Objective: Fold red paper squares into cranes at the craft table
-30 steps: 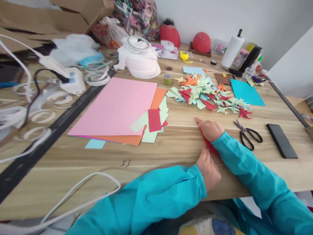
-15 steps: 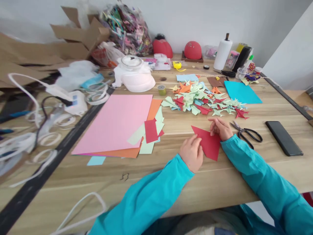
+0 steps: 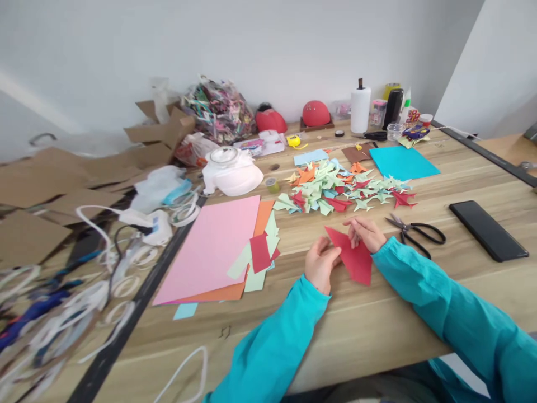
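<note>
Head view, red sheet: the red sheet [image 3: 356,267] is in front of the paper heap [image 3: 331,187], on the side near the person; it has a pointy corner at its top left; both hands are at it
Left hand: the left hand [image 3: 321,266] is at the left edge of the red sheet, in front of the heap; its fingers are bent, with a narrow gap to the thumb; I cannot tell if they pinch the edge
Right hand: the right hand [image 3: 366,234] is closer to the heap; its bent fingers touch the top part of the red sheet; I cannot tell if they grip it
Scissors: the scissors [image 3: 405,227] lie in front of the heap, to its right; the black handles are spread apart
Phone: the black phone [image 3: 489,230] lies farther right of the heap
Big sheets: a pink sheet [image 3: 210,246] lies left of the heap and nearer the person; an orange sheet [image 3: 263,215] peeks out under it; a small red piece [image 3: 260,252] lies on green scraps [image 3: 255,281] there
Blue sheet: a bright blue sheet [image 3: 405,162] lies behind the heap, to its right
Bench: the wooden bench [image 3: 268,330] is under the heap
</note>
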`<act>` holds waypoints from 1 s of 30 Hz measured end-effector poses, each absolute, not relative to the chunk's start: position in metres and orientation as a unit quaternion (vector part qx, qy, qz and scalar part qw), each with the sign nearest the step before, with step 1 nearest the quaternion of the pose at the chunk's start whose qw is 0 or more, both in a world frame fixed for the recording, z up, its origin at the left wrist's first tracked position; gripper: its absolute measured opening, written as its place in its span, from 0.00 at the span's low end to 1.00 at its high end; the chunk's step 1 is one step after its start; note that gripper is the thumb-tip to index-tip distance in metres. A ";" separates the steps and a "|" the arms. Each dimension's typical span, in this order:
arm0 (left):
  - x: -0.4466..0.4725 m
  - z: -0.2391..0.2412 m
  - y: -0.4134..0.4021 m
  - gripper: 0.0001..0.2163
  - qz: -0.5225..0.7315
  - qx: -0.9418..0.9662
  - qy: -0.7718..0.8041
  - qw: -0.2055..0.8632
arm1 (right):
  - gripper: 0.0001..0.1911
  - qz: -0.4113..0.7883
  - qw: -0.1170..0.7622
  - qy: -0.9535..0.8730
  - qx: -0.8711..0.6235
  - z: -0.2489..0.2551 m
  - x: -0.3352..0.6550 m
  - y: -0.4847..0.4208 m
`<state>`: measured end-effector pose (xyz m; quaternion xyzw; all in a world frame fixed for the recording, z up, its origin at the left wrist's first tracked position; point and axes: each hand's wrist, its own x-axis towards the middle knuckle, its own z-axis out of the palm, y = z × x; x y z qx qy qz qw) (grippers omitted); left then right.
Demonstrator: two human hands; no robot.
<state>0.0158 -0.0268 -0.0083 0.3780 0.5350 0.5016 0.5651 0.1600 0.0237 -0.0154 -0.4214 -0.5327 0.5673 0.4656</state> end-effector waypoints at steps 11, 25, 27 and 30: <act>0.003 -0.012 0.008 0.31 0.518 0.462 0.480 0.537 | 0.32 0.512 0.479 -0.585 -0.408 -0.011 0.169 0.024; -0.007 -0.018 0.007 0.18 0.472 0.723 0.425 0.272 | 0.21 0.553 0.504 -0.504 -0.432 -0.012 0.171 0.022; -0.007 -0.018 0.008 0.17 0.482 0.710 0.425 0.290 | 0.22 0.562 0.488 -0.513 -0.428 -0.011 0.173 0.021; -0.009 -0.015 0.007 0.13 0.498 0.681 0.429 0.324 | 0.24 0.580 0.464 -0.535 -0.402 -0.009 0.177 0.020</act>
